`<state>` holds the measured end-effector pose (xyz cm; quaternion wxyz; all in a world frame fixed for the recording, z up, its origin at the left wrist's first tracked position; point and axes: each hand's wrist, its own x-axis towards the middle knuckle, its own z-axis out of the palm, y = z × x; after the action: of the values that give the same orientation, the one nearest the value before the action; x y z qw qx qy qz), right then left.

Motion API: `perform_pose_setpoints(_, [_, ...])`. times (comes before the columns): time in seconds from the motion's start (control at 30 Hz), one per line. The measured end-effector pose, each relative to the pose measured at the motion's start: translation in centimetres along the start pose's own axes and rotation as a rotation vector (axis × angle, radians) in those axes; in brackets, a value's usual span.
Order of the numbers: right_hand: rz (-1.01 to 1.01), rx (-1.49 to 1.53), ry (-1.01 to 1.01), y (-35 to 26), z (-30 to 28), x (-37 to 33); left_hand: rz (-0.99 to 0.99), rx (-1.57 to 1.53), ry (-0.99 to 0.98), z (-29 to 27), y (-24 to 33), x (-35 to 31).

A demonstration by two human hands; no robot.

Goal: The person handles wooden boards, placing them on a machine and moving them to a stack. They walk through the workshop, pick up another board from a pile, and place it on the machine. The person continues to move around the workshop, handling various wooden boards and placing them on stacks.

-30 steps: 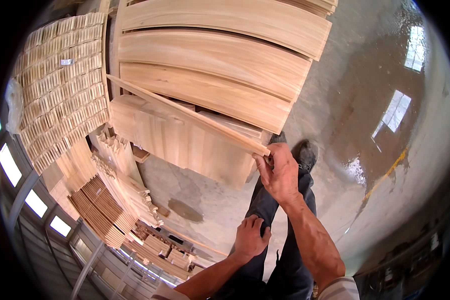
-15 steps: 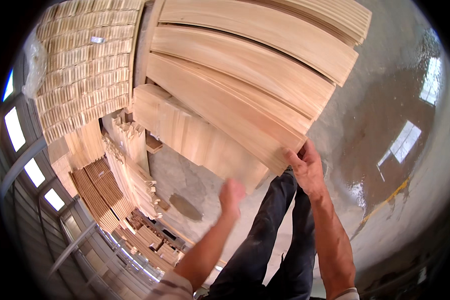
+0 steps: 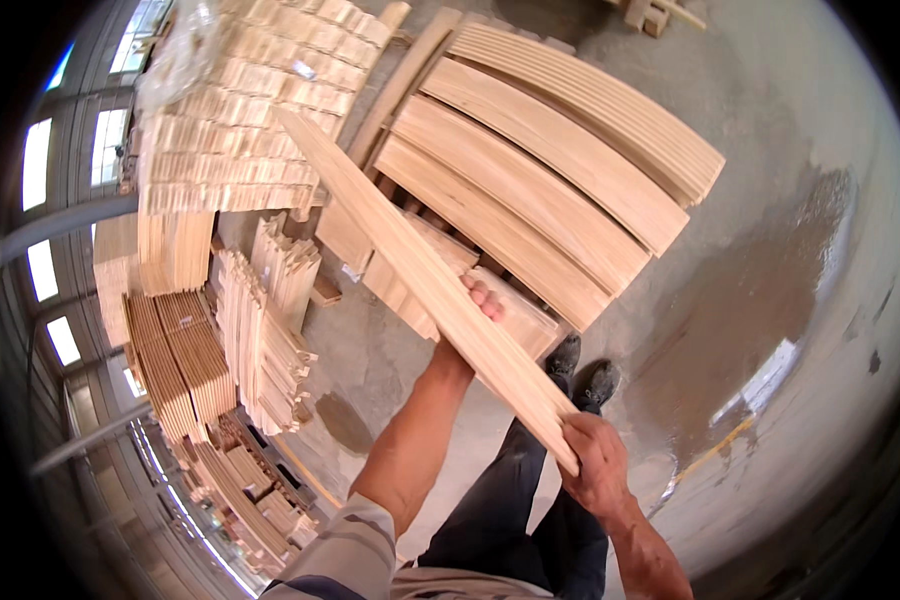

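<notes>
A long, pale wooden board (image 3: 400, 245) is lifted in both my hands and slants across the view from far left to near right. My left hand (image 3: 482, 299) is wrapped round its middle from beneath; fingertips show past the far edge, while the palm is hidden under the wood. My right hand (image 3: 595, 455) grips the near end, fingers curled over it. Beyond the board lies a stack of wide wooden boards (image 3: 530, 170) in several rows. Partly behind the held board is a lower wooden stack (image 3: 515, 310).
A big block of stacked wood strips (image 3: 260, 90) stands at the far left, with clear plastic film (image 3: 180, 60) at its side. More bundles of light strips (image 3: 255, 330) and brown slats (image 3: 180, 355) stand at left. A wet patch (image 3: 740, 300) darkens the concrete floor at right.
The board has come up off the stack. My left hand, free and blurred before, now clasps its middle; my right hand still holds the near end, now lower and closer to me.
</notes>
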<state>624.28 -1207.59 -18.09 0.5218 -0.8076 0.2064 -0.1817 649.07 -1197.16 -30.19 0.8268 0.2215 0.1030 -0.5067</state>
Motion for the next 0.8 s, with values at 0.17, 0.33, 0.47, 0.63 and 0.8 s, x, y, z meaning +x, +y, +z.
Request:
perform_pose_setpoints(0.17, [-0.029,-0.134,0.146,-7.3,-5.3,-3.6,0.030,-0.080,-0.076,18.7,0.2,-3.3])
perform_pose_setpoints(0.33, [-0.093,-0.318,0.251,-12.8,-9.4,-5.8,0.119,-0.003,-0.269,27.5,3.8,-3.5])
perform_pose_setpoints(0.47, [-0.089,-0.440,0.313,-16.0,-12.3,-7.4,0.065,0.019,-0.518,33.4,2.9,-4.8])
perform_pose_setpoints(0.63, [-0.043,-0.492,0.394,-17.9,-13.4,-9.1,0.031,0.049,-0.716,37.9,1.9,-5.8])
perform_pose_setpoints(0.8, [-0.047,-0.506,0.380,-20.2,-14.0,-9.9,-0.015,0.043,-0.852,39.9,1.1,-6.4])
